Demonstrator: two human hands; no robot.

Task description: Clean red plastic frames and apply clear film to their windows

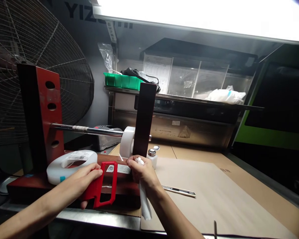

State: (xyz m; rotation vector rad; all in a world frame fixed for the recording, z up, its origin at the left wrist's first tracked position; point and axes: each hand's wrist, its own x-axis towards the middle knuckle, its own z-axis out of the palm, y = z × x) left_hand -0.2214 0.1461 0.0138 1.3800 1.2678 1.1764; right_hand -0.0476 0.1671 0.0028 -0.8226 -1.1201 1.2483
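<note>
Red frame [99,191]: in front of the roll stand [55,116], above the near edge of its base. Looked like moulded plastic: likely light, stiff, a bit slippery; thin window bars probably the weak spot.
Best hold: solid end next to the window, thumb on the face, fingers behind.
Left hand [86,176]: fingers clamped on that solid end, thumb across the top, one fingertip showing below; other tips hidden.
White cloth [145,206]: hung from the right fist, in front of the stand's dark post. Looked soft, limp, near weightless; a bunched grip suited it.
Right hand [145,171]: fingers curled tight around the cloth, tuft sticking out on top. Thumb and forefinger tips together; couldn't tell if they also pinched tape.
Narrow tape roll [126,142]: on the stand's rod [99,131], just beside the post.
Wide tape roll [55,171]: lay on the stand's base.
Knife [180,191]: on the surface [204,205], right of the stand.
</note>
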